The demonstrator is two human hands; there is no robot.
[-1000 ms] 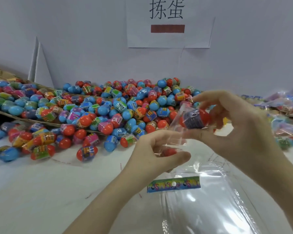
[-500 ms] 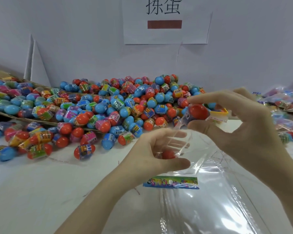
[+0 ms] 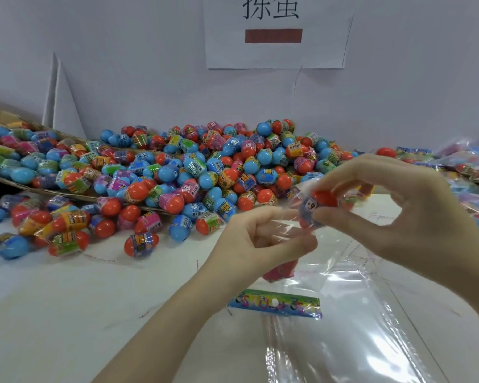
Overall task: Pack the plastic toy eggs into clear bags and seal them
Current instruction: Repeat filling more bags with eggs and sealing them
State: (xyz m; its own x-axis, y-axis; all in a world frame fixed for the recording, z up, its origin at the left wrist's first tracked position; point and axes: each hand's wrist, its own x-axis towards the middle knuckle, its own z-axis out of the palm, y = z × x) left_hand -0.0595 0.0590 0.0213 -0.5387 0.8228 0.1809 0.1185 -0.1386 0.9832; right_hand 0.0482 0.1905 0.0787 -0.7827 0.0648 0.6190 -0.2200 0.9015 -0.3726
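Red egg point(image 3: 320, 204) pinched in right hand point(image 3: 404, 214), beside left hand point(image 3: 256, 239).

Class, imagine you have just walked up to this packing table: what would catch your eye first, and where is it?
First, the big heap of red and blue toy eggs, spilling across the back and left of the white table. Next, in the centre, the right hand pinches a red egg at the mouth of a clear bag that the left hand holds. Above, a white paper sign hangs on the wall.
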